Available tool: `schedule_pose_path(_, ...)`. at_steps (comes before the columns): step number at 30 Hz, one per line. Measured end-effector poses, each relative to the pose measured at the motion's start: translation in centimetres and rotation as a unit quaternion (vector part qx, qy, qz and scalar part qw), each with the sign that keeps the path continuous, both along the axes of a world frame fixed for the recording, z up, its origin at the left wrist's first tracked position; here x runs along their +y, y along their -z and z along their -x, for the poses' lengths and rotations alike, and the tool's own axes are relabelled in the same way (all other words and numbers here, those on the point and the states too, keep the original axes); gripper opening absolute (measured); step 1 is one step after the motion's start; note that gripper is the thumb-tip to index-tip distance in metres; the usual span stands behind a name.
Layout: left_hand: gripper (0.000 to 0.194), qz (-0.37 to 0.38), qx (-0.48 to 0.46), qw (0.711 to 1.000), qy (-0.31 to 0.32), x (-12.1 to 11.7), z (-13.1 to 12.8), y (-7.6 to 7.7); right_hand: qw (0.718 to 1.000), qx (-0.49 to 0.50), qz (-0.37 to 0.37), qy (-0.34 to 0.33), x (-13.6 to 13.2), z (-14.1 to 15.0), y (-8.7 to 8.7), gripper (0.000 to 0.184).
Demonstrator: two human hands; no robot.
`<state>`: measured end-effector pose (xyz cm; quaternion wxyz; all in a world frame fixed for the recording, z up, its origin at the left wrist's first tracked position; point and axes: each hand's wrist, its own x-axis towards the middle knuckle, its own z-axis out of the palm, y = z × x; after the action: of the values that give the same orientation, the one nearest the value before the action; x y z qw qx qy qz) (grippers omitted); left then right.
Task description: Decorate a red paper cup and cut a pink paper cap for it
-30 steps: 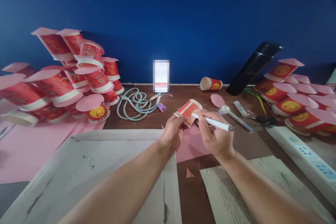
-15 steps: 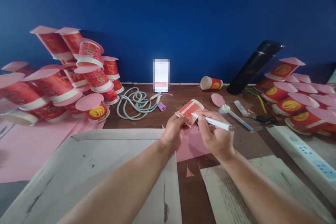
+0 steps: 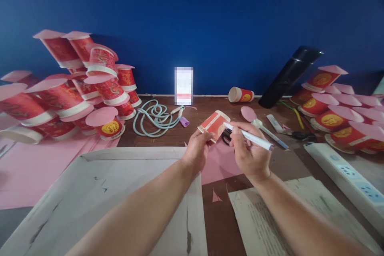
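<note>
My left hand grips a red paper cup with a pale band and a gold print, tilted on its side over the pink paper. In my right hand is a white marker, its tip pointing at the upper right of the cup. Whether the tip touches the cup I cannot tell. Behind my right fingers shows part of a black loop, like a scissors handle.
Red cups with pink paper discs are stacked at left and right. A white box lid, a power strip, a printed sheet, a pale blue cord and a black flask lie or stand around.
My right hand has moved slightly right and down with the marker, its tip shifting away from the cup's middle. The cup has tilted a little in my left hand. The black loop shows more.
</note>
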<state>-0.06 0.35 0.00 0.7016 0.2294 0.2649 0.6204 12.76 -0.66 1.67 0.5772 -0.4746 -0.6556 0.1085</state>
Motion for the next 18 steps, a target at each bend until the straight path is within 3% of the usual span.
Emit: schedule_pose_path(18,0.020,-0.007,0.006,1.000,0.010,-0.21,0.08,-0.33,1.000,-0.017,0.006,-0.022,-0.04,-0.05,0.77,0.017)
